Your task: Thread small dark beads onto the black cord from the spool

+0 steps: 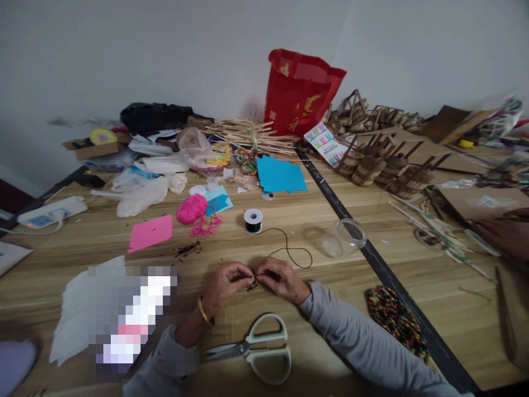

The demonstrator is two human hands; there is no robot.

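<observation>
My left hand (pixel 228 282), with a gold bangle at the wrist, is closed in a pinch on a tiny yellowish bead (pixel 252 277). Facing it, my right hand (pixel 281 279) pinches the black cord (pixel 286 242), and the fingertips of both hands almost meet. That cord loops over the table from a white spool (pixel 253 216) beyond my hands. Small dark beads (pixel 252 286) are just under my fingertips; whether they are strung or loose I cannot tell. Nearer to me lie white-handled scissors (pixel 264 347), blades pointing left.
Right of my hands are a clear jar (pixel 345 237) and a heap of multicoloured beads (pixel 394 317). Pink yarn (pixel 192 208), blue cards (pixel 281 175) and a red bag (pixel 303 94) stand farther back. Another person's hand (pixel 504 231) is at the right edge. A phone (pixel 138 320) lies left.
</observation>
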